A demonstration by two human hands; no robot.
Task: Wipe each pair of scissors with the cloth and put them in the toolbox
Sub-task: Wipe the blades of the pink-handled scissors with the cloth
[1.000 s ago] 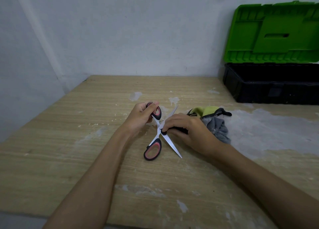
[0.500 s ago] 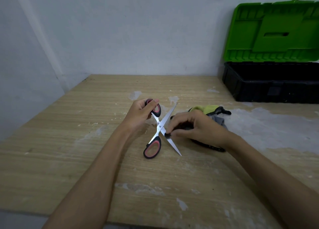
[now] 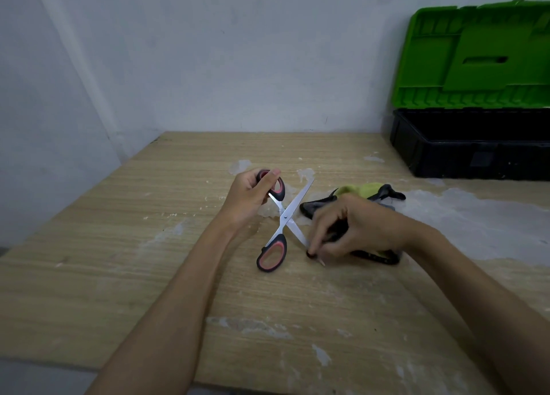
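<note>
- Scissors (image 3: 284, 219) with black-and-red handles lie spread wide open in an X near the middle of the wooden table (image 3: 119, 245), one blade pointing up and away, the other running down to the right.
- Left forearm comes in from the lower left and reaches forward over the table; the left hand (image 3: 251, 196) is raised at the far handle loop, fingers and thumb curled around it, gripping it.
- Near handle loop rests on the table surface, free of either hand.
- Right forearm enters from the lower right and angles in toward the centre; the right hand (image 3: 357, 228) is turned palm down, low over the table.
- Its fingers are bent and drawn together at the lower blade, pinching it close to the tip through a dark bit of material; only the very point of the blade shows past the fingertips.
- Cloth (image 3: 366, 190), yellow-green, grey and black, lies bunched on the table just behind and under the right hand, partly hidden by it; a dark edge of it shows below the wrist.
- How much of the cloth the right hand holds cannot be told.
- Toolbox (image 3: 476, 153) stands at the far right of the table against the wall, well apart from the hands, its green lid upright and open, its black tray dark inside.
</note>
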